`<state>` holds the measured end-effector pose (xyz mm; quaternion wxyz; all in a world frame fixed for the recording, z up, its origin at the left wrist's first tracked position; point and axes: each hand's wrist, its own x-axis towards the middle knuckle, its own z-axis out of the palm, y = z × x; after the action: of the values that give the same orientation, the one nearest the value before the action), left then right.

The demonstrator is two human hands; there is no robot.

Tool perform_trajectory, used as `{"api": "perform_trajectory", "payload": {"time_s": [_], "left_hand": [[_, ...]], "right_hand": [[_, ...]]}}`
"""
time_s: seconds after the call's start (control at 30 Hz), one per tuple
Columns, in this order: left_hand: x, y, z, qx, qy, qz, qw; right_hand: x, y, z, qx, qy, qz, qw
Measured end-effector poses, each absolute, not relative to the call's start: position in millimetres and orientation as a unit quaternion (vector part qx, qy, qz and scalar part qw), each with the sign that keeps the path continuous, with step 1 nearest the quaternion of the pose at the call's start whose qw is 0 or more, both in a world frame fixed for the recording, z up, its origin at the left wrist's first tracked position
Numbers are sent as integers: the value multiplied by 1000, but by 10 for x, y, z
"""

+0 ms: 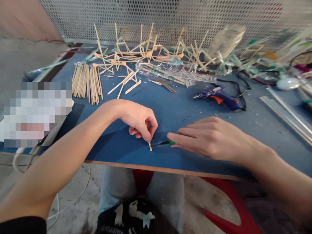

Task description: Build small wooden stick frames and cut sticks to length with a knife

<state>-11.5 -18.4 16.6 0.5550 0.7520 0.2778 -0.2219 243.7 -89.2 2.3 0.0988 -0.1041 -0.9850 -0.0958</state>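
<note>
My left hand (pixel 142 122) is closed in a pinch on a short wooden stick (pixel 150 147), whose lower end sticks out below the fingertips near the table's front edge. My right hand (pixel 209 138) is wrapped around a thin tool (pixel 165 142) with a green handle and a narrow dark shaft, perhaps a small file or saw. The shaft reaches left and its tip meets or crosses the stick just under my left fingertips. Most of the handle is hidden by my right fingers, so the exact kind of tool is unclear.
A blue glue gun (pixel 220 97) with an orange trigger lies beyond my right hand. Sticks (pixel 87 83) are bunched at the left, with loose ones (pixel 124 82) nearby. Stick assemblies with orange tips (pixel 148 54) and plastic wrap (pixel 175 72) line the metal mesh (pixel 161 19).
</note>
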Motion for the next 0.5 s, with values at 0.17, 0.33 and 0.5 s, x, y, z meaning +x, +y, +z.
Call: {"api": "perform_trajectory", "payload": {"time_s": [0.17, 0.33, 0.5], "left_hand": [[-117, -179, 161, 754, 270, -220, 557], [-120, -179, 168, 751, 278, -220, 557], [-122, -180, 176, 749, 273, -222, 562]], "right_hand": [[2423, -907, 7, -114, -980, -109, 120], [2451, -881, 32, -112, -987, -64, 93], [2424, -886, 13, -118, -984, -69, 111]]}}
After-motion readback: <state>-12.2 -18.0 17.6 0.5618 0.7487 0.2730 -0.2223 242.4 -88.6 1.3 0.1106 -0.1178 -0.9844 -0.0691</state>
